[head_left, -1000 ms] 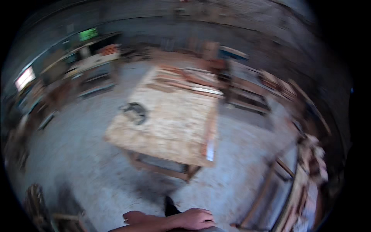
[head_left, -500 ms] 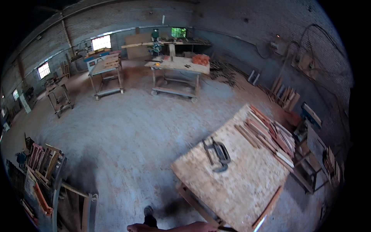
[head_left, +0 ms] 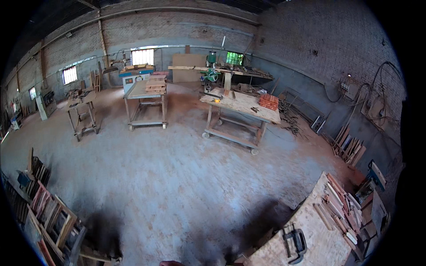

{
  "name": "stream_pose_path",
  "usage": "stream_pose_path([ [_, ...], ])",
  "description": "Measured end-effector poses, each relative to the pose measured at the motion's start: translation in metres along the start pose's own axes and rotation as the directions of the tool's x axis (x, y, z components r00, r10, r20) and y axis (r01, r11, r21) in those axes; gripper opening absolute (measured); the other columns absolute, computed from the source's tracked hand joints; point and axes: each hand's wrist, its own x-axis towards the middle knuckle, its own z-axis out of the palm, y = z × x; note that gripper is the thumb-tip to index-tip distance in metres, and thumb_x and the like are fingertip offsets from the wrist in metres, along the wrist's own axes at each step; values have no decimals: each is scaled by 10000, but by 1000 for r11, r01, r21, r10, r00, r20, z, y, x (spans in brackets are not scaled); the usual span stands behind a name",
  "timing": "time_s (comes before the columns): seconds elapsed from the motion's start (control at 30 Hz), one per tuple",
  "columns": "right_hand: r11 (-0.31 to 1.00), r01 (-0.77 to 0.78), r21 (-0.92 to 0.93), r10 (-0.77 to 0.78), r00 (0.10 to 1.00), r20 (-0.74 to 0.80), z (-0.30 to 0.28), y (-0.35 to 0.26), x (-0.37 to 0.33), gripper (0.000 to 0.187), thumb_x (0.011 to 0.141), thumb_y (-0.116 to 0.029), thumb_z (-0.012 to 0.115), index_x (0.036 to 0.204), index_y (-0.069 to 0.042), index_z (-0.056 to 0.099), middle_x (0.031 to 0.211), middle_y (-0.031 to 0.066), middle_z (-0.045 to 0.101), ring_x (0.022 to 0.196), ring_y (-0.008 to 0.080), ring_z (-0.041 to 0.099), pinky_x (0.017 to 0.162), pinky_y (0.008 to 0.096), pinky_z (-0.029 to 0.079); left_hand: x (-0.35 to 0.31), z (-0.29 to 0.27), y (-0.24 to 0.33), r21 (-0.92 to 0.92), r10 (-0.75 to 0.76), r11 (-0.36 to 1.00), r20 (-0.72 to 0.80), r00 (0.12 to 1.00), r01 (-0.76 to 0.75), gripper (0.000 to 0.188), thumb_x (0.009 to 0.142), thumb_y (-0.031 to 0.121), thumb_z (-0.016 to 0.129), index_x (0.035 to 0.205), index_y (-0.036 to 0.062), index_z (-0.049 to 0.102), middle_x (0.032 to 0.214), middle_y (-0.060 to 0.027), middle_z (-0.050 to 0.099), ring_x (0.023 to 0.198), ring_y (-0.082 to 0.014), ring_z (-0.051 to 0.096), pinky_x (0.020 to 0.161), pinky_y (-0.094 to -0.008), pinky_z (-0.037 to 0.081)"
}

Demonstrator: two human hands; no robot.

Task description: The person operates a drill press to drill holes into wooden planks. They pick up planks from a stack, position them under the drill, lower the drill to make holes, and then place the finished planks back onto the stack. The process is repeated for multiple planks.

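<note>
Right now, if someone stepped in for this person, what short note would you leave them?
Hands: only a sliver of one hand, probably the left, shows at the bottom edge; open or shut cannot be told. The right hand is out of view.
Things: nearest is the bench at lower right, with a black clamp and wood strips on it.
Done: nothing is visibly held or touched.
Left: clamp and strips lie untouched.

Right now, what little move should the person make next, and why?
Probably turn down and right toward the chipboard table. Only a sliver of a hand shows at the bottom edge, holding nothing visible, and the black clamp and stacked wood strips on that table are the nearest things.
</note>
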Motion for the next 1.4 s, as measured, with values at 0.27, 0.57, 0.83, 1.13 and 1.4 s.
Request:
stream_pose_path([
  [0.27, 982, 22, 189, 5, 990, -141, -166, 54, 151, 266, 874, -299, 574, 911, -39, 617, 751, 123, 622, 692, 265, 607, 576, 406, 484, -82, -238, -86, 130, -400, 905, -64, 914, 405, 434, 965, 418, 381, 1181, 106, 592, 1156, -139, 616, 1063, -332, 568, 900, -407, 440],
  [0.57, 668, -213, 713, 178, 976, 125, -397, 173, 366, 330, 908, -349, 557, 1038, -49, 607, 844, 16, 610, 658, 111, 553, 573, 268, 474, -376, -465, -269, -231, -496, 456, -868, 31, 859, 414, 894, 389, 553, 1182, 95, 585, 1115, -167, 621, 1008, -346, 587, 849, -424, 481],
  [0.83, 632, -208, 747, 706, 553, -443, -617, 401, 372, 175, 847, -192, 544, 818, -51, 641, 677, 71, 607, 588, 186, 590, 505, 342, 477, -509, -508, -396, -966, -709, 246, -233, -666, 76, 394, 870, 356, 566, 1116, 51, 605, 1071, -155, 636, 985, -343, 593, 846, -409, 493],
  [1.13, 300, 113, 947, 918, 234, -319, -707, 423, 398, 112, 850, -117, 541, 740, -127, 528, 622, 62, 526, 490, 208, 513, 413, 393, 461, -525, -884, -548, -905, -813, 330, -417, -407, 268, 346, 820, 312, 597, 1070, 74, 623, 1086, -124, 638, 1020, -322, 590, 849, -421, 502],
  [1.4, 369, 100, 924, 831, 410, -376, -933, 434, 635, 195, 856, -254, 635, 786, -76, 600, 610, 39, 546, 482, 163, 489, 415, 321, 394, -581, -1270, -688, -249, -361, 469, -930, -73, 848, 329, 792, 315, 609, 1007, 67, 627, 1073, -114, 650, 971, -302, 625, 823, -420, 516],
])
